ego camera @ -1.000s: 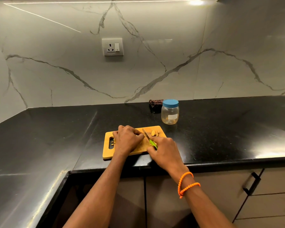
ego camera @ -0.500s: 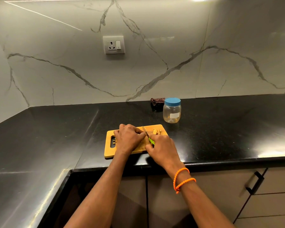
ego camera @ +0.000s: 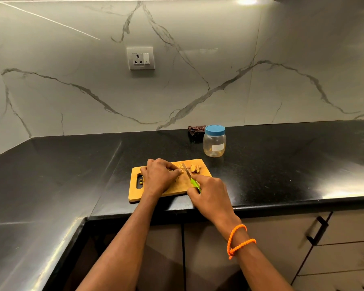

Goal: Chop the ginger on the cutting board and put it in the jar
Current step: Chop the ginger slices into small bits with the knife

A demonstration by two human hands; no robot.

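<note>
A wooden cutting board lies near the front edge of the black counter. My left hand curls over a piece of ginger on the board and pins it down; most of that piece is hidden under my fingers. My right hand grips a green-handled knife, its blade pointing away from me just right of my left fingertips. Cut ginger pieces lie at the board's far right. A clear jar with its blue lid on stands behind the board.
A dark folded cloth lies by the wall behind the jar. Small ginger bits sit in the board's handle slot. A wall socket is above. Cabinet drawers with black handles are below the counter.
The knife blade has shifted slightly beside my left fingertips; both hands stay in place on the board. The camera view has moved a little.
</note>
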